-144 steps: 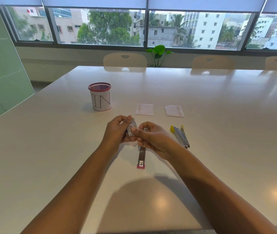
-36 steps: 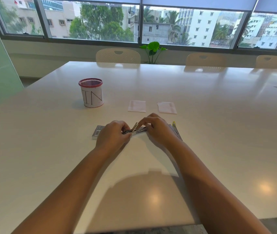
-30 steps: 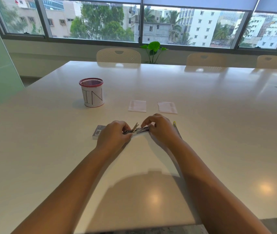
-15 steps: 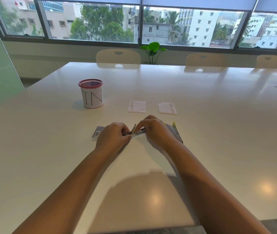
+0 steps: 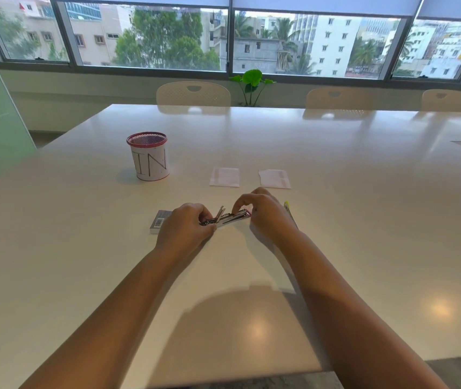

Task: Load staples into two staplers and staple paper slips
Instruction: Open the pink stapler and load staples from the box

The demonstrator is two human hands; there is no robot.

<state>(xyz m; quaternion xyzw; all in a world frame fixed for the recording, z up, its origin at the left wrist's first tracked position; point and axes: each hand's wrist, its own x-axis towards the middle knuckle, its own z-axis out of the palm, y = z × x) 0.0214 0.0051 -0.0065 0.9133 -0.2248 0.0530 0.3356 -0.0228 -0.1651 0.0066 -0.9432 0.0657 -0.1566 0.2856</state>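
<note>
While both forearms reach in from the near edge of the table (image 5: 364, 248), the hands meet over its middle on a pink stapler (image 5: 230, 217). Left hand (image 5: 185, 230) has fingers curled, gripping the stapler's left end, which it hides. Right hand (image 5: 265, 216) arches over the right end, fingertips bent down and pinching or pressing the metal top near the pink tip; exact contact is hard to tell. Stapler lies flat on the table, running left-right, opened up: a thin metal arm sticks up tilted from its middle, between the two hands. Staples inside can't be made out.

Just left of the left hand, partly hidden by it, a small grey staple box (image 5: 159, 224) lies flat, barcode side facing up. Just behind the right hand, a second stapler (image 5: 287, 206) shows only a yellow tip; the rest is hidden by the hand and wrist.

Farther in, two white paper slips lie flat side by side, apart from each other: left slip (image 5: 224, 177) beyond the gap between the hands, right slip (image 5: 275, 178) beyond the right hand.

Toward the left edge, level with the slips or a bit farther, a mesh cup (image 5: 148, 156) with a red rim stands upright, wrapped in white paper lettered "IN".

Past the far edge, three chairs, a green plant (image 5: 251, 82) and windows.
</note>
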